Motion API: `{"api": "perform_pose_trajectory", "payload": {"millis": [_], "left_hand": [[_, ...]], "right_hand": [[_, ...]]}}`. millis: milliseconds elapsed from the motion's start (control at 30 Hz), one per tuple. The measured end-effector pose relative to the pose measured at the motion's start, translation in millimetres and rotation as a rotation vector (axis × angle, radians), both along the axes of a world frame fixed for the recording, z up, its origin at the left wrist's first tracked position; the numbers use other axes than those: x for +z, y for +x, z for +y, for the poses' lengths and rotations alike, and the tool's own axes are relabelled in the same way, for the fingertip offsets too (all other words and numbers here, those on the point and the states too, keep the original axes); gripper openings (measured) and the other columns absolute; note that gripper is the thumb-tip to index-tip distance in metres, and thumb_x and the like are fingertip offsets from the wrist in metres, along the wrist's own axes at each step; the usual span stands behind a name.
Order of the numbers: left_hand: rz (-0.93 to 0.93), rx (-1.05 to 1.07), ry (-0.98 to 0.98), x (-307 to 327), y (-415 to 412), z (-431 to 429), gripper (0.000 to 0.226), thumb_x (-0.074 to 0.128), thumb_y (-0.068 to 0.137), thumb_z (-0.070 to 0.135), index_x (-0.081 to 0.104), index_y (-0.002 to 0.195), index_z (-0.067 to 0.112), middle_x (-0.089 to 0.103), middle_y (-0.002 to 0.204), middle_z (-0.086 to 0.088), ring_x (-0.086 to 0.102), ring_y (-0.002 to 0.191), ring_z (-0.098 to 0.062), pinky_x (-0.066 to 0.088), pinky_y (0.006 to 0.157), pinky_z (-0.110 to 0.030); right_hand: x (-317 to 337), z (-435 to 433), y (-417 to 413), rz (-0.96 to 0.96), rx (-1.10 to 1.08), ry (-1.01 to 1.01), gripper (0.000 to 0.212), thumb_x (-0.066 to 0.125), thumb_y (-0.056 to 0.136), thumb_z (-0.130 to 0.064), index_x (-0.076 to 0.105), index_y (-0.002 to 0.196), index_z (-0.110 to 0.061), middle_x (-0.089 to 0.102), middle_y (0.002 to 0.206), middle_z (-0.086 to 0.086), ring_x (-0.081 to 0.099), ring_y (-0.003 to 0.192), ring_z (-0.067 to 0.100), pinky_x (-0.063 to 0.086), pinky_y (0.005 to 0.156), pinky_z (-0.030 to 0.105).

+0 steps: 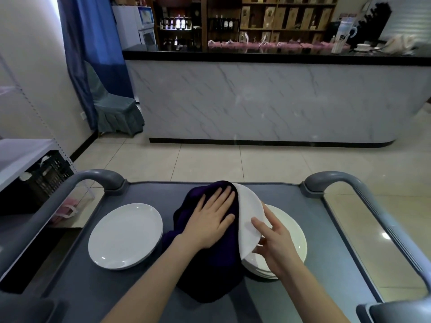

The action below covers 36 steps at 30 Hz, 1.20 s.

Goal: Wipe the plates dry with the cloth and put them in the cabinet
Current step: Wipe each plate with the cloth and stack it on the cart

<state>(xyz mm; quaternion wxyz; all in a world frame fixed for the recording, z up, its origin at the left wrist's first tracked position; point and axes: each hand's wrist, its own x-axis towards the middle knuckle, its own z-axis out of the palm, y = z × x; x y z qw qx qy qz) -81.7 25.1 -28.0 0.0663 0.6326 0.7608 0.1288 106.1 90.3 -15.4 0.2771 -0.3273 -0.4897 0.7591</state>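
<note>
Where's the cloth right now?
Head view: the cloth lies centrally on the cart, pressed by the left hand against the tilted plate the right hand holds, between the left plates and right stack.

Tilted white plate (248, 206) half under dark purple cloth (214, 266), between left plate stack (124, 236) and right stack (294, 230)

L plate stack (125, 235), R stack (295, 226) block sides; cart top (93, 287) free near-L, prob near-R
</note>
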Motion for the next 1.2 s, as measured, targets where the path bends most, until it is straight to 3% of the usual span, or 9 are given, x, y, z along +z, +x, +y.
{"api": "perform_pose_trajectory", "payload": {"millis": [100, 267, 433, 600, 767, 867, 1033, 1200], "left_hand": [[0.047, 0.060, 0.028, -7.5, -6.4, -16.3, 0.062, 0.021, 0.102, 0.049, -0.011, 0.154, 0.037, -0.022, 0.157, 0.025, -0.020, 0.146, 0.001, -0.006, 0.123, -0.041], [-0.083, 0.077, 0.039, -20.3, 22.1, -50.9, 0.059, 0.021, 0.105, 0.039, -0.013, 0.152, 0.037, -0.022, 0.157, 0.026, -0.028, 0.143, 0.003, -0.012, 0.121, -0.041], [-0.091, -0.023, 0.083, -9.4, 63.6, -43.3, 0.057, 0.003, 0.097, 0.044, -0.014, 0.151, 0.040, -0.023, 0.157, 0.029, -0.024, 0.143, 0.006, -0.017, 0.119, -0.035], [-0.119, -0.036, 0.119, 6.4, 54.5, -11.8, 0.057, 0.018, 0.106, 0.034, -0.012, 0.153, 0.036, -0.022, 0.157, 0.026, -0.024, 0.144, 0.005, -0.010, 0.120, -0.034], [-0.025, -0.073, 0.138, 19.1, 29.1, 12.9, 0.061, 0.023, 0.105, 0.035, -0.011, 0.155, 0.034, -0.021, 0.160, 0.022, -0.021, 0.146, -0.001, -0.012, 0.119, -0.036], [-0.016, -0.014, 0.127, 19.0, 14.5, 15.5, 0.061, 0.024, 0.103, 0.041, -0.008, 0.155, 0.035, -0.019, 0.160, 0.022, -0.024, 0.145, 0.001, -0.014, 0.121, -0.040], [-0.067, 0.126, 0.030, -1.1, -1.0, -9.3, 0.062, 0.020, 0.104, 0.043, -0.013, 0.155, 0.035, -0.023, 0.159, 0.021, -0.025, 0.145, 0.000, -0.012, 0.122, -0.042], [-0.156, 0.065, 0.033, -13.1, 30.9, -34.1, 0.062, 0.022, 0.104, 0.040, -0.015, 0.153, 0.038, -0.027, 0.156, 0.027, -0.027, 0.143, 0.003, -0.019, 0.119, -0.041]], "right_hand": [[7.7, 11.3, 9.2, 0.019, -0.044, 0.043, 0.047, 0.064, 0.093, -0.015, 0.062, 0.130, -0.043, 0.074, 0.112, 0.000, 0.073, 0.089, 0.023, 0.058, 0.064, 0.039], [17.0, 25.0, 14.8, 0.040, -0.100, 0.063, 0.049, 0.064, 0.093, -0.011, 0.061, 0.131, -0.041, 0.076, 0.101, 0.000, 0.071, 0.084, 0.024, 0.060, 0.065, 0.040], [11.5, 11.0, 4.3, 0.036, -0.078, 0.015, 0.046, 0.062, 0.095, -0.014, 0.058, 0.133, -0.040, 0.076, 0.108, 0.003, 0.071, 0.085, 0.024, 0.059, 0.064, 0.037], [10.8, -7.5, -4.5, 0.007, 0.030, 0.046, 0.041, 0.058, 0.099, -0.020, 0.059, 0.133, -0.044, 0.074, 0.114, 0.005, 0.071, 0.082, 0.019, 0.055, 0.060, 0.031], [7.1, -16.2, -3.3, -0.007, 0.071, 0.010, 0.041, 0.062, 0.097, -0.021, 0.059, 0.134, -0.040, 0.073, 0.120, 0.002, 0.072, 0.105, 0.026, 0.059, 0.072, 0.038], [9.6, -11.3, 3.3, -0.012, 0.053, 0.027, 0.042, 0.062, 0.096, -0.019, 0.061, 0.132, -0.042, 0.074, 0.115, 0.008, 0.071, 0.098, 0.028, 0.056, 0.071, 0.044], [19.6, 7.4, 14.4, 0.006, -0.025, 0.081, 0.046, 0.065, 0.093, -0.015, 0.061, 0.132, -0.040, 0.075, 0.110, 0.005, 0.072, 0.087, 0.024, 0.057, 0.063, 0.040], [20.3, 16.6, 10.9, 0.025, -0.085, 0.073, 0.047, 0.066, 0.093, -0.014, 0.062, 0.130, -0.042, 0.077, 0.103, 0.004, 0.073, 0.081, 0.023, 0.057, 0.060, 0.035]]}}
